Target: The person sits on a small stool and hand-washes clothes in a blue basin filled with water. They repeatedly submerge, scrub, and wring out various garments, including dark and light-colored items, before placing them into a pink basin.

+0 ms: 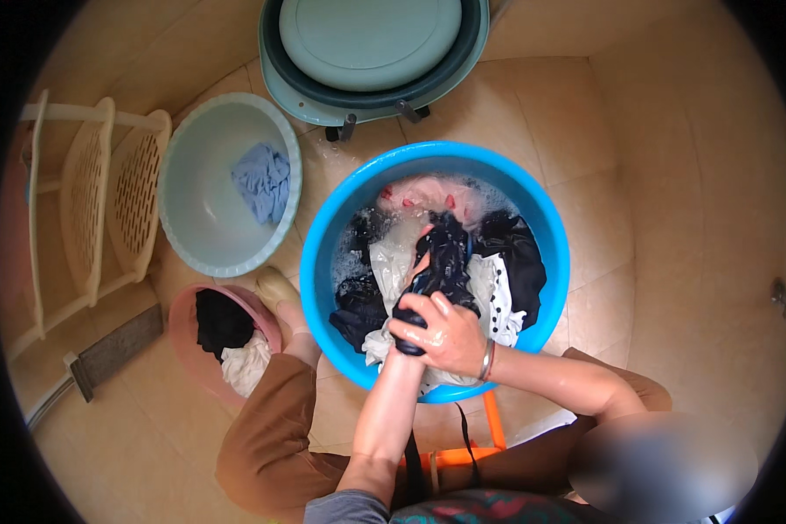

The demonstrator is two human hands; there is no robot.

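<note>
A large blue tub [316, 288] holds soapy water and several soaked clothes. Over its near side, my right hand [450, 336] is closed around the edge of a wet black garment [445, 262], at my left wrist. My left forearm reaches up to this garment, and my left hand is covered by the black cloth, so its fingers are hidden. Around them lie a pink cloth with red spots [428, 194], a white cloth with black dots [502, 301], a pale cloth [389, 262] and a dark garment [526, 271].
Left of the tub stands a pale green basin [188, 192] with a blue cloth [264, 183]. A pink bucket [183, 319] holds black and white clothes. Beyond are a folded green tub [371, 44], a cream rack [96, 201] at far left and a floor squeegee [118, 349]. Orange stool legs [495, 424] show below.
</note>
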